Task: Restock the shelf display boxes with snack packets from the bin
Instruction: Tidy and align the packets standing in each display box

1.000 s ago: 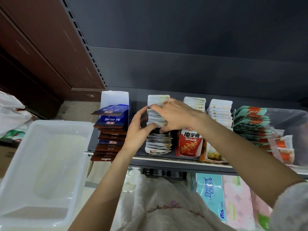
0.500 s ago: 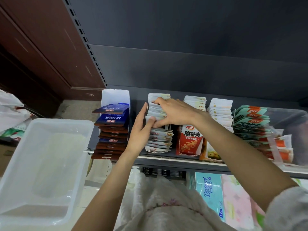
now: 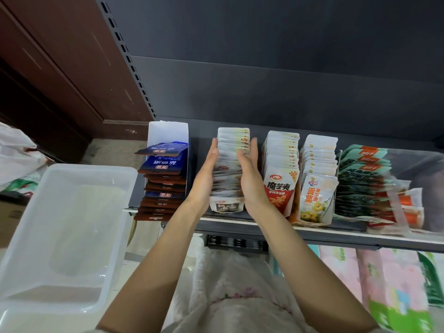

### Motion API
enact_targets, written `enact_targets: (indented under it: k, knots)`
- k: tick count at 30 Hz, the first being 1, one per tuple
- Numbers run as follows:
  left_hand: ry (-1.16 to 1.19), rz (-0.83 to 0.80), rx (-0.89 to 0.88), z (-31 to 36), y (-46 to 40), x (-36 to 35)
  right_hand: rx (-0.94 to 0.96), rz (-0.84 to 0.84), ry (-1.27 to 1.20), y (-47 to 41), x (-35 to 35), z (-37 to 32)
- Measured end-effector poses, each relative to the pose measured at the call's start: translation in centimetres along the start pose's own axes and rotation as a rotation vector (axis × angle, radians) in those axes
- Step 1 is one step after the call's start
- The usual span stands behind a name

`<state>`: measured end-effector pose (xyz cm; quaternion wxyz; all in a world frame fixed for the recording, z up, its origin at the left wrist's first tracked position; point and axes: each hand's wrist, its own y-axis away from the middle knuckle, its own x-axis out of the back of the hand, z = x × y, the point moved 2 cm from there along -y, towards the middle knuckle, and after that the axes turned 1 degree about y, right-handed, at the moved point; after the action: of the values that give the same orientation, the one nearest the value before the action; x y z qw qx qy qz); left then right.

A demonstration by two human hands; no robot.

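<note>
Dark metal shelf (brown wall beside)

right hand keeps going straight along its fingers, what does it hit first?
The right hand points toward the shelf's rear, flat against the white packet row. Ahead of the fingertips looks free up to the dark back panel, though depth is unclear.

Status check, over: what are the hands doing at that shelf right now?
Left hand and right hand flat, open, pressing either side of the white snack packet row. Clear plastic bin looks empty. Nothing obstructing.
</note>
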<state>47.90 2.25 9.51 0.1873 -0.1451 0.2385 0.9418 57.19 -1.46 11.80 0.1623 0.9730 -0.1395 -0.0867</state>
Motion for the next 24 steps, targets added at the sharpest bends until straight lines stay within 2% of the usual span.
enact_targets:
  k: [3, 8, 11, 18, 20, 24]
  knots:
    - [0.011, -0.015, -0.018, 0.2, -0.1, 0.4, 0.033, -0.013, 0.069, -1.0, 0.0, -0.2]
    - [0.025, 0.013, -0.002, -0.7, 0.8, 0.5, 0.009, -0.028, 0.04, -0.7, 1.4, 0.5]
    - [0.019, -0.008, -0.013, -1.2, 1.1, 0.4, 0.044, -0.106, 0.146, -0.8, 1.5, 0.8]
    - [-0.153, 0.055, -0.068, -0.4, 0.1, 0.0, 0.037, -0.11, 0.303, 0.3, 2.0, -1.5]
    - [-0.186, 0.072, -0.088, 0.1, 0.3, 0.0, 0.159, -0.146, 0.457, 2.5, 3.1, -2.5]
    - [-0.2, 0.127, -0.118, 0.5, 1.2, 0.8, 0.327, -0.228, 1.025, 5.0, 4.6, -1.5]
